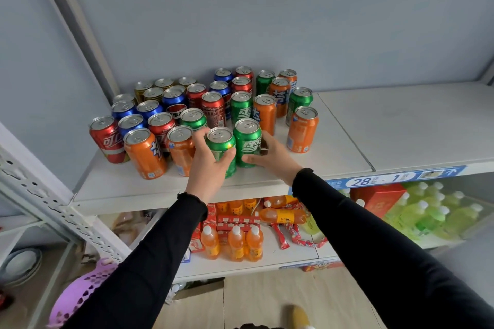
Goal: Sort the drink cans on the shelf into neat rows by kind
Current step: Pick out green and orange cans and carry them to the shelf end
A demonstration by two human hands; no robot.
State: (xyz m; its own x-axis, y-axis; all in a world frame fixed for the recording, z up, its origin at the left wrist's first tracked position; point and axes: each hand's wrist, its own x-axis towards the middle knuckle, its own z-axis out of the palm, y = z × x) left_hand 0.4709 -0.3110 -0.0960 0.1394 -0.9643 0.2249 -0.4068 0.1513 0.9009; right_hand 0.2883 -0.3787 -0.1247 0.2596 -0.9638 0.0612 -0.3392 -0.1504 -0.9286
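Observation:
Several drink cans stand mixed on the white shelf [347,136]: red, blue, green, orange and gold ones. My left hand [208,163] grips a green can [222,141] near the shelf's front, fingers and thumb curled round its body. My right hand [272,155] holds a second green can [247,139] just to its right, with the thumb on the front and the fingers behind. The two green cans stand side by side, nearly touching. Orange cans [145,153] stand to the left, and another orange can [302,131] stands to the right.
The right half of the shelf carries nothing. A slanted perforated upright [53,203] runs at the left. Below, a lower shelf holds orange drink bottles [235,244], red cartons and green bottles [433,214]. A purple basket [80,294] sits near the floor.

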